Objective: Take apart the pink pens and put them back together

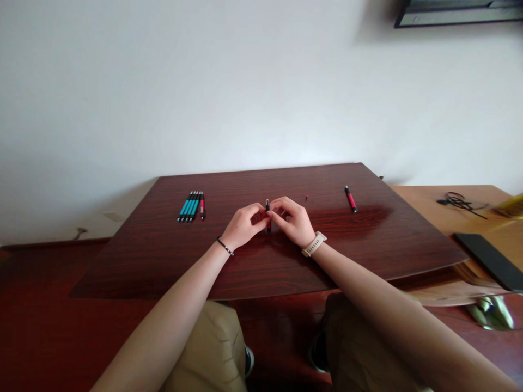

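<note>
My left hand (pixel 245 223) and my right hand (pixel 293 219) meet over the middle of the dark wooden table (pixel 245 272). Between their closed fingertips is a red and black pen (pixel 268 207), held roughly upright with its silvery tip uppermost. Fingers hide part of its barrel. To the left lie several turquoise and black pens (pixel 190 207) side by side, with a red and black pen (pixel 202 207) at the right end of that row. Beyond my right hand is a tiny red piece (pixel 307 197). Another red and black pen (pixel 351 200) rests farther right.
A lighter wooden table (pixel 433 201) adjoins on the right, bearing a coiled black cable (pixel 460 201), a flat dark object (pixel 490 261) and a yellow item (pixel 510 208). A white wall (pixel 245 92) stands behind. My legs are below the table's front edge.
</note>
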`<action>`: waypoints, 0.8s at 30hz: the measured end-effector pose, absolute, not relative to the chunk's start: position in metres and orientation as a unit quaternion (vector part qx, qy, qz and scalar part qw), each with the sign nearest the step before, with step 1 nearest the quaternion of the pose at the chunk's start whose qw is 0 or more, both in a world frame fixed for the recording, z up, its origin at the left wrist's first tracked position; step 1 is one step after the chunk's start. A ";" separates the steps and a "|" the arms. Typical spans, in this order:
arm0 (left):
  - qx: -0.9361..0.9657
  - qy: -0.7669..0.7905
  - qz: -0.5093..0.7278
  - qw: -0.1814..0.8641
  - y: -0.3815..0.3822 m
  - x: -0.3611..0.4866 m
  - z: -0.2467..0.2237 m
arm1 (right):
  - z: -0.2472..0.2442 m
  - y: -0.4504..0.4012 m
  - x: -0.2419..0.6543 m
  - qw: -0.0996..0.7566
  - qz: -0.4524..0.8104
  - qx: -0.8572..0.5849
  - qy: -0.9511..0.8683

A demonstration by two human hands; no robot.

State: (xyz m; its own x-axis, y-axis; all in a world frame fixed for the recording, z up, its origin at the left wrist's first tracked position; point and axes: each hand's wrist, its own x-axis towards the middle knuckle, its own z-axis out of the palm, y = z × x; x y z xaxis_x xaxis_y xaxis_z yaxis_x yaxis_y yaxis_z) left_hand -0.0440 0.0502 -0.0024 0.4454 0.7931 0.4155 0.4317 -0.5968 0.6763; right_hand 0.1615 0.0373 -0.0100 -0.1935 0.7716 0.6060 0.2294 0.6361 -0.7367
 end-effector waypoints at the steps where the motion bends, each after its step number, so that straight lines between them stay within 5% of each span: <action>1: 0.815 0.374 0.369 0.244 0.050 -0.044 -0.002 | -0.010 0.037 0.162 0.532 0.248 -0.344 -0.733; 24: 0.822 0.367 0.363 0.240 0.049 -0.042 0.001 | -0.009 0.038 0.165 0.527 0.269 -0.346 -0.728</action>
